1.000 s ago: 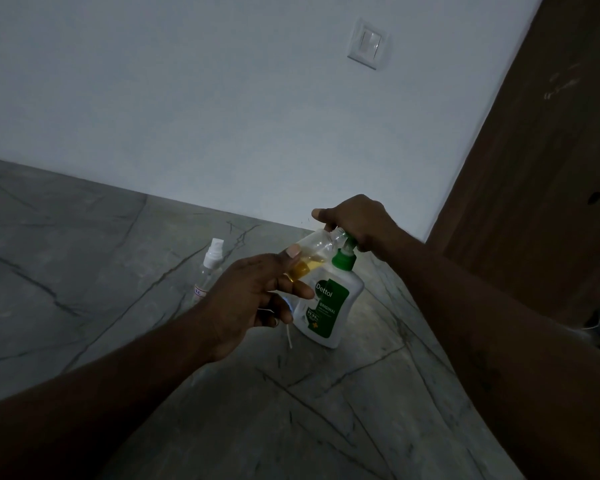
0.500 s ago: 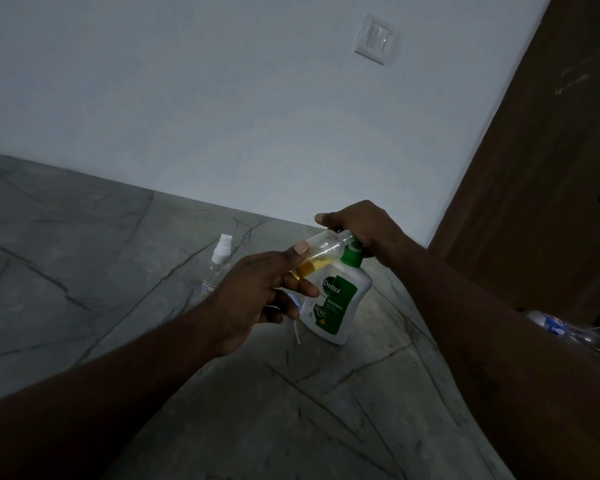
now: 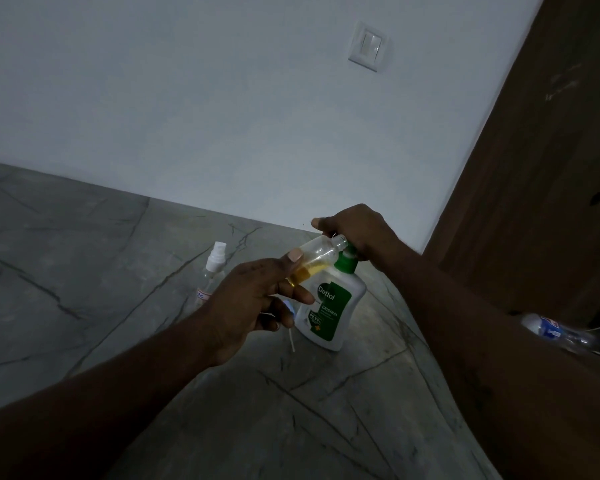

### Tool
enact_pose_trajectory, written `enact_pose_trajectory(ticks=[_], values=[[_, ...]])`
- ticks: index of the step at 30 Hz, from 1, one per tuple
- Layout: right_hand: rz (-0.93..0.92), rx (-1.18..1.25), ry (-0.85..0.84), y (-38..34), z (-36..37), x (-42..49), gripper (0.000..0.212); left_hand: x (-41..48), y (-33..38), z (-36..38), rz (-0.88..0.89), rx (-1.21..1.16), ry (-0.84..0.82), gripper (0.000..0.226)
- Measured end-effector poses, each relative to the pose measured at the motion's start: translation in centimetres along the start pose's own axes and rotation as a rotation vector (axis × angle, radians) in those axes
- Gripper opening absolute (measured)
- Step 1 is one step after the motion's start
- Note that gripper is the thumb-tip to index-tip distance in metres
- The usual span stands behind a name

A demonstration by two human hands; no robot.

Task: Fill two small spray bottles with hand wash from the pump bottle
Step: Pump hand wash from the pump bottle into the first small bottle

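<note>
Hands both busy: left hand (image 3: 253, 299) pinches small spray bottle (image 3: 317, 261), uncapped and tilted, amber liquid at its low end, mouth up against the pump top; thin white tube (image 3: 292, 341) hangs below that hand. Right hand (image 3: 355, 230) curls over green top of pump bottle (image 3: 333, 306), which stands on grey marble surface (image 3: 84, 271). Second spray bottle (image 3: 212, 271), capped, upright just left. Light switch (image 3: 368, 46) on wall (image 3: 187, 98)
</note>
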State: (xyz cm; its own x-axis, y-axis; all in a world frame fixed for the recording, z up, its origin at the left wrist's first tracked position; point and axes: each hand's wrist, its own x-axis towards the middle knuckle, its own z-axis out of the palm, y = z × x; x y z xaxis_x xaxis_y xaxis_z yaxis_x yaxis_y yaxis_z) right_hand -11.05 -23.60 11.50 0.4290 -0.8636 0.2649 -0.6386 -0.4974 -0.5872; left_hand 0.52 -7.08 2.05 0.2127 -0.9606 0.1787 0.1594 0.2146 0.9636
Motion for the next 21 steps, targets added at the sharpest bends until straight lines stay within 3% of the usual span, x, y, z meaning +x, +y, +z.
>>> enact_pose_trajectory(ticks=[13,21], values=[[-0.076,-0.096,0.062,-0.6,-1.2,0.1,0.038,0.0,0.1,0.1,0.019,-0.014,-0.003,0.052],[-0.015,-0.080,0.033,0.1,0.1,0.2,0.038,-0.1,-0.1,0.1,-0.003,0.023,0.011,0.057]])
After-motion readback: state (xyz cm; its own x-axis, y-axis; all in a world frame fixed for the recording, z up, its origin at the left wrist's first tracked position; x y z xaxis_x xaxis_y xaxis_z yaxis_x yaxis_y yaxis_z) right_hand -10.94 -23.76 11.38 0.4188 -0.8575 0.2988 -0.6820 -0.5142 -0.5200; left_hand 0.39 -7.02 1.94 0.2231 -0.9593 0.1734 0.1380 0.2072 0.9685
